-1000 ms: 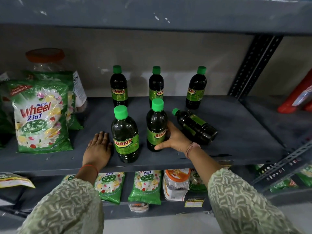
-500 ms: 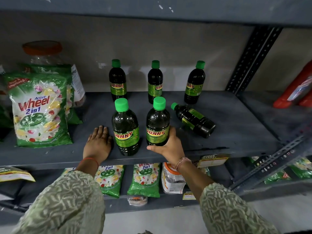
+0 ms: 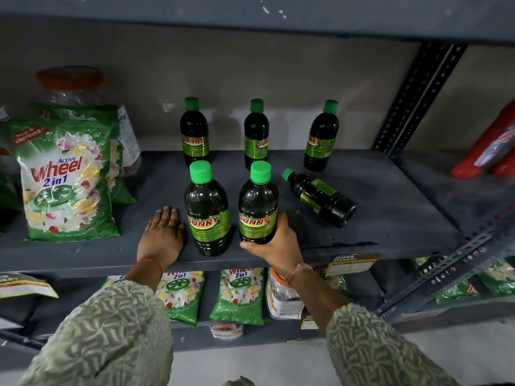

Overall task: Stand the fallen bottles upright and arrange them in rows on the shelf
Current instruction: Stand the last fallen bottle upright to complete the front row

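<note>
Dark bottles with green caps and "SUNNY" labels stand on the grey shelf (image 3: 390, 218). Three stand upright in a back row: left (image 3: 194, 132), middle (image 3: 256, 132), right (image 3: 321, 137). Two stand in front: front-left bottle (image 3: 207, 210) and front-right bottle (image 3: 258, 204). One bottle (image 3: 320, 197) lies on its side to the right, cap pointing back-left. My right hand (image 3: 278, 243) wraps the base of the front-right bottle. My left hand (image 3: 163, 236) rests flat on the shelf, just left of the front-left bottle.
Green "Wheel" detergent bags (image 3: 64, 179) and an orange-lidded jar (image 3: 72, 84) fill the shelf's left side. A perforated upright post (image 3: 418, 98) bounds the right, with red packs (image 3: 490, 143) beyond. The lower shelf holds more bags (image 3: 239, 293) and a jar (image 3: 281, 296).
My right hand has turned the front-right bottle so its label faces forward and shifted its grip to the base. My left hand stays flat on the shelf.
</note>
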Action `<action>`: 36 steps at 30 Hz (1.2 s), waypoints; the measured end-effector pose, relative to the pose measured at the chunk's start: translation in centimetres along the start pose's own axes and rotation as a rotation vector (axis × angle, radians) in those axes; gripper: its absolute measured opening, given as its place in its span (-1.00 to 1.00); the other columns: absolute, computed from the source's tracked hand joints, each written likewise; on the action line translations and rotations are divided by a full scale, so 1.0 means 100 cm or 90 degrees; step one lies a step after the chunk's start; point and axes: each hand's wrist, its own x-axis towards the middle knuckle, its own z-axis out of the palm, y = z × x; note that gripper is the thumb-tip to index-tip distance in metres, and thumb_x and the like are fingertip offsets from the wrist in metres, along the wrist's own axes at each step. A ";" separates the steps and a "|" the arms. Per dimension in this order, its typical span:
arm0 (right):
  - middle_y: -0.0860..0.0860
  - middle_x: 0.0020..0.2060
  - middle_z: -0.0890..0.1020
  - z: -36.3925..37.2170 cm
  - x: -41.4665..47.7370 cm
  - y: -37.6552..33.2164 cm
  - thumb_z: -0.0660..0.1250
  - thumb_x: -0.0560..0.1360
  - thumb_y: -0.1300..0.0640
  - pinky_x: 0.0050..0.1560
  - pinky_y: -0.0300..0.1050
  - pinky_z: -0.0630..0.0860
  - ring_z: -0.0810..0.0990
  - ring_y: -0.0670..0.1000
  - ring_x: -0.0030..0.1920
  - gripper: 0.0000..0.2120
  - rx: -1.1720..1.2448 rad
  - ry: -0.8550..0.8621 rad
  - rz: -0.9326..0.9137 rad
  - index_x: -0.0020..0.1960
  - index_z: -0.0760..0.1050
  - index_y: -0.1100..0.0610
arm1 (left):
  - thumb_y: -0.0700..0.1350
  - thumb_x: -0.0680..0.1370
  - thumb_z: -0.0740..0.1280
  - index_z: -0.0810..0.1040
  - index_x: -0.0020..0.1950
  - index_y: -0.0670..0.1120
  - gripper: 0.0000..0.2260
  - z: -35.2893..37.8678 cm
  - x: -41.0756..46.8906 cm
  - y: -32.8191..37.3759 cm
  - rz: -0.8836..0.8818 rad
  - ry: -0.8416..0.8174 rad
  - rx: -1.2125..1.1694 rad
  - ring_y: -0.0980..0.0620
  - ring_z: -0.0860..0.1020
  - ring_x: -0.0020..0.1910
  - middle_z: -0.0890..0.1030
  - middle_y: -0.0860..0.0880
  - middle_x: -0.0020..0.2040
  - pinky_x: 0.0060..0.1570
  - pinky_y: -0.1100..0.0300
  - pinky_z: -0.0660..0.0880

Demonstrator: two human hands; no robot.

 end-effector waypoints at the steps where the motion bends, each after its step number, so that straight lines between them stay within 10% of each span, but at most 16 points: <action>1: 0.04 0.04 0.59 0.001 -0.001 0.002 0.61 0.12 0.06 0.10 -0.06 0.57 0.59 0.00 0.03 -0.27 0.000 0.004 0.000 0.18 0.31 0.11 | -0.06 0.61 -0.01 0.01 0.50 -0.15 -0.53 0.001 -0.001 -0.001 -0.001 0.000 0.000 -0.08 -0.01 0.54 0.03 -0.12 0.55 0.52 0.03 -0.03; 7: 0.08 0.26 0.45 0.003 -0.011 0.003 0.55 0.06 -0.20 0.31 0.03 0.42 0.44 0.04 0.26 -0.04 0.011 -0.014 -0.015 0.31 0.21 0.07 | -0.05 0.61 -0.02 0.00 0.50 -0.14 -0.53 0.003 -0.004 -0.005 0.000 -0.007 0.003 -0.07 -0.02 0.54 0.01 -0.12 0.55 0.52 0.04 -0.04; 11: 0.14 0.38 0.18 -0.016 -0.029 -0.008 0.11 0.29 -0.47 0.36 -0.29 0.17 0.21 0.08 0.37 -0.11 -0.034 0.180 -0.128 0.40 0.16 0.11 | -0.05 0.61 -0.02 -0.02 0.50 -0.13 -0.52 0.008 -0.010 -0.009 -0.004 -0.019 0.010 -0.06 -0.03 0.54 0.01 -0.11 0.56 0.53 0.04 -0.04; 14: 0.23 0.33 0.34 -0.063 0.008 -0.024 0.05 0.36 -0.42 0.31 -0.03 0.29 0.31 0.18 0.31 -0.19 -0.264 0.279 -0.138 0.30 0.30 0.21 | -0.05 0.61 -0.01 -0.02 0.50 -0.13 -0.52 0.012 -0.013 -0.013 0.003 -0.019 0.023 -0.07 -0.02 0.54 0.01 -0.12 0.55 0.53 0.03 -0.02; 18: 0.18 0.28 0.44 -0.116 0.079 -0.022 0.43 0.24 -0.25 0.22 0.03 0.37 0.39 0.20 0.28 -0.18 -0.559 -0.059 0.171 0.32 0.26 0.15 | -0.06 0.61 0.00 0.00 0.50 -0.14 -0.53 0.011 -0.013 -0.011 0.002 -0.019 0.020 -0.08 -0.02 0.54 0.02 -0.13 0.55 0.52 0.03 -0.01; 21: 0.12 0.17 0.56 -0.111 0.088 -0.010 0.54 0.20 -0.05 0.14 -0.06 0.47 0.53 0.16 0.15 -0.32 -0.455 -0.167 0.229 0.23 0.41 0.14 | -0.08 0.61 0.02 0.03 0.49 -0.15 -0.53 0.011 -0.012 -0.012 0.009 -0.009 0.026 -0.09 0.00 0.54 0.04 -0.14 0.55 0.52 0.02 0.01; 25: 0.05 0.05 0.63 -0.097 0.094 0.005 0.51 -0.04 -0.21 0.11 0.02 0.52 0.59 0.12 0.06 -0.19 -0.262 -0.007 0.185 0.15 0.44 0.06 | -0.08 0.61 0.01 0.01 0.50 -0.14 -0.53 0.011 -0.012 -0.013 0.011 -0.009 0.032 -0.08 -0.01 0.54 0.02 -0.13 0.55 0.52 0.04 0.01; 29: 0.06 0.16 0.48 -0.079 0.087 -0.002 0.56 0.21 0.16 0.18 -0.08 0.40 0.47 0.05 0.14 -0.21 0.091 0.142 0.098 0.30 0.21 0.19 | -0.08 0.61 0.00 -0.01 0.50 -0.13 -0.53 0.010 -0.012 -0.012 0.013 -0.007 0.030 -0.06 -0.02 0.54 0.01 -0.12 0.55 0.53 0.05 0.00; 36: 0.10 0.28 0.39 -0.076 0.079 0.002 0.59 0.14 0.15 0.37 0.10 0.32 0.39 0.06 0.28 -0.05 0.149 0.148 0.059 0.36 0.11 0.14 | -0.07 0.61 0.00 0.00 0.50 -0.11 -0.53 0.010 -0.013 -0.012 0.010 -0.002 0.013 -0.06 -0.02 0.54 0.02 -0.10 0.55 0.52 0.06 0.00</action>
